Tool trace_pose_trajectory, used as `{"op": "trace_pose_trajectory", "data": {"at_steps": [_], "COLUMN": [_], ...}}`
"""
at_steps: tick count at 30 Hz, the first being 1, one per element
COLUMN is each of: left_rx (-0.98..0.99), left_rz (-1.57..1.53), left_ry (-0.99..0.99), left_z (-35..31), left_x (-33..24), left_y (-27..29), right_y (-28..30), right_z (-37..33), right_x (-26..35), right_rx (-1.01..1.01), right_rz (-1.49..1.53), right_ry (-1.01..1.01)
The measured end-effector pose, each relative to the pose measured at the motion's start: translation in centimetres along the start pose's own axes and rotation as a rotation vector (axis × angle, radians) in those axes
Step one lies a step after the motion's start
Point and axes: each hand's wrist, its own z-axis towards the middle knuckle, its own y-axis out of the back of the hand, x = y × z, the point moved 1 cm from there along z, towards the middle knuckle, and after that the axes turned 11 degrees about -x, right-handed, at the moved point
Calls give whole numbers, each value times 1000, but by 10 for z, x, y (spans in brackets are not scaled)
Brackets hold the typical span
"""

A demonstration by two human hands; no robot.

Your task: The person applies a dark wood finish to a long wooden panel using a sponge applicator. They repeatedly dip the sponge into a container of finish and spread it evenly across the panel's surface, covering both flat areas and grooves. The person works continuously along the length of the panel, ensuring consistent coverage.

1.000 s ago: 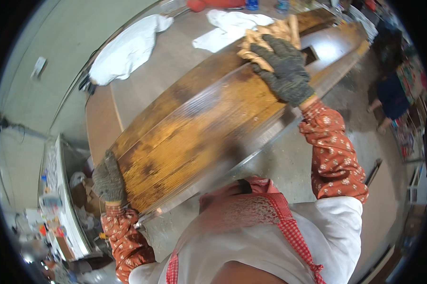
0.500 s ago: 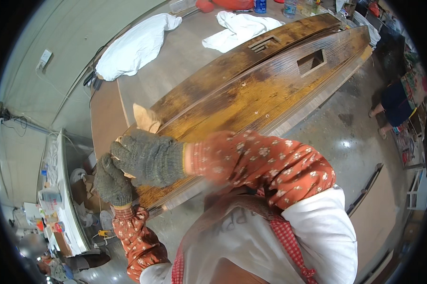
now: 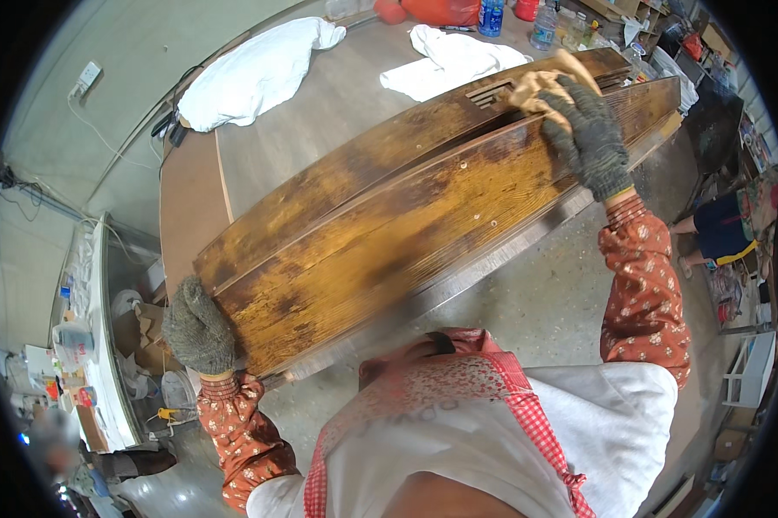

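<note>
A long brown-stained wooden board (image 3: 389, 216) with a tapered right end lies slantwise on top of other boards. My left hand (image 3: 199, 328), in a dark grey knit glove, is closed at the board's left end; its fingertips are partly hidden. Toward the far right end my right hand (image 3: 589, 142), gloved alike, presses a crumpled tan cloth (image 3: 540, 91) onto the wood. This hand covers the board's rectangular cutout. Behind lies a second stained board (image 3: 337, 164), whose slotted opening (image 3: 490, 93) shows just left of the cloth.
Two white cloths (image 3: 259, 73) (image 3: 453, 60) lie on the brown table (image 3: 190, 186) beyond the boards. Bottles (image 3: 544, 26) and a red bag (image 3: 440, 10) stand at its far side. A cluttered white counter (image 3: 117, 345) is at left. Another person (image 3: 721, 229) is at far right.
My right hand has swept from the board's left end to its far right part, carrying the tan cloth. My left hand stays at the left end.
</note>
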Motion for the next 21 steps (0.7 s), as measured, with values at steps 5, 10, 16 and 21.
{"op": "trace_pose_trajectory", "data": {"at_steps": [5, 10, 16, 21], "left_rx": [-57, -93, -192, -198], "left_rz": [39, 0, 94, 31], "left_ry": [-73, -71, -219, -22], "left_z": [5, 6, 4, -1], "left_x": [-4, -2, 3, 12], "left_y": [4, 4, 7, 10], "right_y": [5, -3, -1, -18], "right_z": [11, 39, 100, 88], "right_x": [29, 176, 245, 252], "right_rx": [-25, -151, 391, 210], "right_rz": [-100, 355, 688, 664], "right_ry": [56, 375, 383, 415]}}
